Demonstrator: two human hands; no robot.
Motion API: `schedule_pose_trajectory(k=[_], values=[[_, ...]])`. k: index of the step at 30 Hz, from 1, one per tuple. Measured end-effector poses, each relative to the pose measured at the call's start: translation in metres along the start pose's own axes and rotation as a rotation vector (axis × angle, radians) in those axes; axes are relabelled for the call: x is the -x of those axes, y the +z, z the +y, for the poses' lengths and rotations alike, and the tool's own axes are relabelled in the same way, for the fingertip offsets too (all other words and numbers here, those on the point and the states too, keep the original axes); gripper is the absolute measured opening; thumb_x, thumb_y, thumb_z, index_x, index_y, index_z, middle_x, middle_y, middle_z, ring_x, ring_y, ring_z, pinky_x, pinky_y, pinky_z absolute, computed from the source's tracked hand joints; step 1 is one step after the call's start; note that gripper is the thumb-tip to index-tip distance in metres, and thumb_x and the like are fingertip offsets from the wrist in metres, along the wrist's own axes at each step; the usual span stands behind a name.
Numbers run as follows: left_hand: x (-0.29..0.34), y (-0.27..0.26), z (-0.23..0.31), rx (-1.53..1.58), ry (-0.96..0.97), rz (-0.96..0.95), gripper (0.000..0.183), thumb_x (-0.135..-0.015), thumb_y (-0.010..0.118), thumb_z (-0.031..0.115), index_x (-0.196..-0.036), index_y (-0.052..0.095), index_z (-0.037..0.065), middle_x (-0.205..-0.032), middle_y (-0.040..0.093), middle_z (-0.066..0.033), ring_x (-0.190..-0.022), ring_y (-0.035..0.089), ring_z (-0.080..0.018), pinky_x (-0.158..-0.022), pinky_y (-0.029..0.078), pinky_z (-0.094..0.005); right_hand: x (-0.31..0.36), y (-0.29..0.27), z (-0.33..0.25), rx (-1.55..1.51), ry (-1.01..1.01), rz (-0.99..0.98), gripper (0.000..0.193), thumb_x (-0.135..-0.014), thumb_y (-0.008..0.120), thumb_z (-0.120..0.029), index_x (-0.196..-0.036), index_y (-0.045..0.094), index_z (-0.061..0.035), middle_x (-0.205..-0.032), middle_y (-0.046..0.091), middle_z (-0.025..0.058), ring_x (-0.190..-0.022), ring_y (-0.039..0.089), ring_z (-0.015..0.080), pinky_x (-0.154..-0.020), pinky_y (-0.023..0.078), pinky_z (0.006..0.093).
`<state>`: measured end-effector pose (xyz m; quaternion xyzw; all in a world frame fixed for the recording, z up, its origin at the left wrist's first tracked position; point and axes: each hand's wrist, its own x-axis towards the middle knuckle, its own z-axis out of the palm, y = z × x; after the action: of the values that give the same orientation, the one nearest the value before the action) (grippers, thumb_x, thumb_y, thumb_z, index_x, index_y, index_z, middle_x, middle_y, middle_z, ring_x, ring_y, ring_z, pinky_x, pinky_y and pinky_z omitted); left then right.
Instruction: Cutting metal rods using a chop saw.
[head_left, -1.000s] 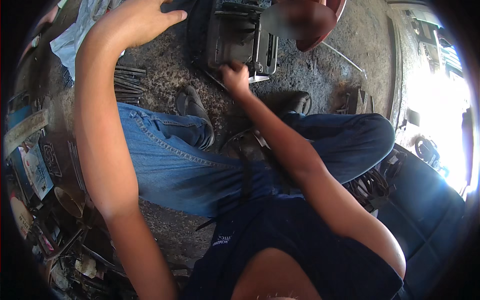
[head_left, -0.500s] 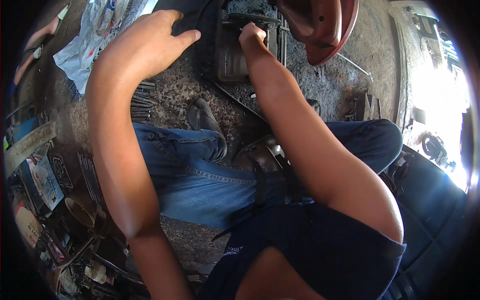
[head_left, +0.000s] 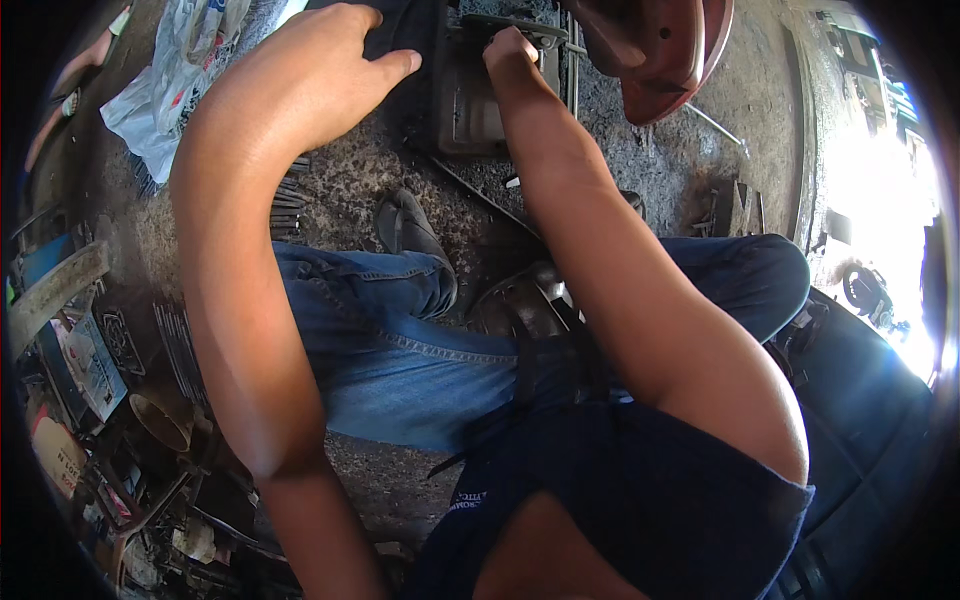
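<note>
My left hand (head_left: 325, 75) is raised at the upper left, its thumb and one finger stretched apart. Its other fingers are hidden. No object shows in it. At the top centre my right hand (head_left: 512, 46) is closed at the rim of a dark, sooty metal box (head_left: 470, 110). What it grips is hidden by the hand. A dark flat metal bar (head_left: 498, 22) crosses the box just beyond that hand. Right of it hangs a reddish, curved metal piece (head_left: 655, 50).
A crumpled plastic bag (head_left: 150, 115) lies at the far left, near several dark metal rods (head_left: 290, 205). Another person's leg (head_left: 85, 55) shows at the left edge. Cluttered scrap and tools fill the lower left, with a rusty cone-shaped piece (head_left: 160, 420). A thin rod (head_left: 715, 125) lies at the right.
The view has shifted a little. My left hand sits slightly higher and farther right, thumb still apart. My right hand has moved slightly up and right, still closed at the box.
</note>
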<state>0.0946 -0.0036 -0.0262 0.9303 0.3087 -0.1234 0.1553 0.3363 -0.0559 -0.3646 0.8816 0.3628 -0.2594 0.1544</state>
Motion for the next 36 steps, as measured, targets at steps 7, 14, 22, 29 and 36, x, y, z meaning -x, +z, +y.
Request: schedule_pose_trajectory(k=[7,14,22,29,36], values=[[-0.005,0.003,0.003,0.005,0.032,0.012,0.068,-0.094,0.067,0.046,-0.142,0.057,-0.001,-0.124,0.069,-0.0255,-0.114,0.068,-0.0391,-0.101,0.051,-0.0441,0.003,-0.005,0.0,-0.396,0.192,-0.023,0.041,-0.096,0.068,-0.029,-0.136,0.067,-0.02,-0.148,0.059,-0.0003,-0.133,0.059,0.0199,-0.099,0.055,0.0353],[-0.001,0.005,-0.005,0.015,0.028,-0.008,0.069,-0.094,0.066,0.047,-0.143,0.056,-0.001,-0.125,0.068,-0.0267,-0.114,0.068,-0.0385,-0.102,0.05,-0.0437,0.015,0.017,-0.034,-1.819,0.781,0.435,0.044,-0.088,0.07,-0.014,-0.132,0.066,-0.0075,-0.133,0.067,0.0173,-0.12,0.067,0.0306,-0.094,0.056,0.0381],[-0.002,0.008,-0.007,-0.009,0.03,0.021,0.068,-0.094,0.066,0.047,-0.143,0.057,0.0,-0.128,0.067,-0.0268,-0.117,0.067,-0.0392,-0.102,0.05,-0.0445,0.019,0.026,-0.029,-2.04,0.423,0.619,0.032,-0.084,0.06,-0.005,-0.113,0.072,0.0016,-0.109,0.074,0.025,-0.103,0.072,0.0398,-0.092,0.056,0.044],[-0.004,0.005,0.0,-0.013,0.038,-0.002,0.067,-0.095,0.066,0.047,-0.143,0.057,0.001,-0.127,0.068,-0.0256,-0.117,0.067,-0.0396,-0.103,0.05,-0.0448,0.025,0.029,-0.025,-1.496,0.538,0.673,0.029,-0.083,0.063,-0.016,-0.103,0.074,0.0022,-0.105,0.073,0.0277,-0.102,0.07,0.0441,-0.093,0.056,0.0469],[-0.006,0.015,-0.01,-0.022,0.118,0.062,0.066,-0.095,0.066,0.046,-0.142,0.058,0.001,-0.128,0.068,-0.0251,-0.118,0.066,-0.0395,-0.103,0.05,-0.0451,0.03,0.032,-0.035,-0.972,0.291,0.722,0.036,-0.083,0.064,-0.02,-0.113,0.068,-0.0001,-0.127,0.062,0.0217,-0.112,0.066,0.0417,-0.093,0.055,0.0487]])
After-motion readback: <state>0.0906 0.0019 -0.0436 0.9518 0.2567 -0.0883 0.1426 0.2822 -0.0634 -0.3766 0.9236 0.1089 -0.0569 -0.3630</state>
